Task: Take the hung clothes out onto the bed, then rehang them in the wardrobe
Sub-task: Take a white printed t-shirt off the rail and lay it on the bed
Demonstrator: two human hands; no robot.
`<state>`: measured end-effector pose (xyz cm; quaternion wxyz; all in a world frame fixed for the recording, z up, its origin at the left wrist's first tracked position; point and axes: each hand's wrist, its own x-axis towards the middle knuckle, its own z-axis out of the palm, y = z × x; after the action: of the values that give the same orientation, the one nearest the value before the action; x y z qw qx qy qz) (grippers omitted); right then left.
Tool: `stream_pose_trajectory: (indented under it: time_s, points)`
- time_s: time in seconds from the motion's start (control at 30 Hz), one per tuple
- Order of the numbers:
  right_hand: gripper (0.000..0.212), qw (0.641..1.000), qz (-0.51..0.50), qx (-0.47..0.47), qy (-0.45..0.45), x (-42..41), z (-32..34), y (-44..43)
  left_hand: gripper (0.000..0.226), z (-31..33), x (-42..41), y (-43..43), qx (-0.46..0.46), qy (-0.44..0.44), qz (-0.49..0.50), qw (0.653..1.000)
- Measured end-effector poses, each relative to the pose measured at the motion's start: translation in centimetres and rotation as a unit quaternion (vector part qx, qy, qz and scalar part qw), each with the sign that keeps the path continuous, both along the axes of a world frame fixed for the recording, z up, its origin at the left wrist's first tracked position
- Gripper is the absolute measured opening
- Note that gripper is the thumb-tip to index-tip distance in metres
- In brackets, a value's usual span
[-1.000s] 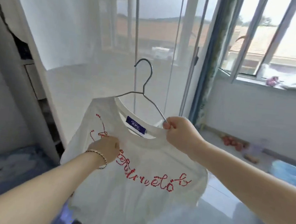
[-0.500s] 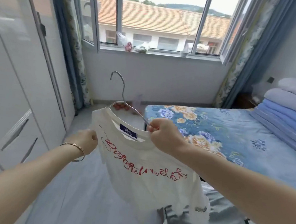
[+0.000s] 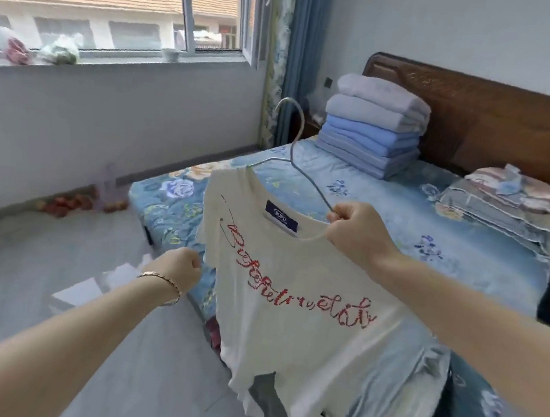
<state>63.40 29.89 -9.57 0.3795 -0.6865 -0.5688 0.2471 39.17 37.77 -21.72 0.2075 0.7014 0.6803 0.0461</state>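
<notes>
Right hand (image 3: 355, 233) is clenched in a pinch on the far arm of the wire hanger (image 3: 309, 184), with the neckline of the white T-shirt (image 3: 292, 294) caught in the same grip. Left hand (image 3: 180, 266) is a curled fist just beside the shirt's left edge. Can't tell whether it has fabric in it or is only touching. The shirt is on the hanger, red lettering toward the camera, hook pointing up and free. It hangs in the air over the near corner of the bed (image 3: 385, 198), not yet resting on it. Under the shirt's hem, a pale denim-looking garment (image 3: 393, 398) and something dark (image 3: 449, 410) lie on the bed, so I'd judge at least a couple of pieces are already out; no hangers visible on them from here. Further back on the bed are a stack of folded blankets (image 3: 371, 137) and pillows (image 3: 502, 203) against the headboard (image 3: 493, 121); these look like bedding, not part of the job. The wardrobe is out of view, so there's no count of what remains on the rail. Status estimate: mid first half, carry-out phase, with this shirt one lay-down away from done. Left to do: put it down flat on the open floral cover, fetch any remaining clothes, then the entire rehang pass.
</notes>
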Motion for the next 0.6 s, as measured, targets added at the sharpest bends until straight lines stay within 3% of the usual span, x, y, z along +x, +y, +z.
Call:
stream_pose_trajectory:
  time_s: [0.17, 0.27, 0.6]
  points:
    - [0.034, 0.992, -0.124, 0.009, 0.004, 6.8, -2.6, -1.9, 0.026, -0.9, 5.4, 1.7, -0.014, 0.0, -0.114, 0.993]
    - [0.049, 0.985, -0.17, 0.004, 0.023, 11.2, -4.7, -3.0, 0.028, -2.4, 8.5, 2.6, -0.026, 0.021, -0.163, 0.986]
    - [0.055, 0.945, -0.327, -0.019, 0.005, 28.5, -14.3, 0.0, 0.026, -8.6, 20.0, 6.6, -0.086, 0.02, -0.199, 0.976]
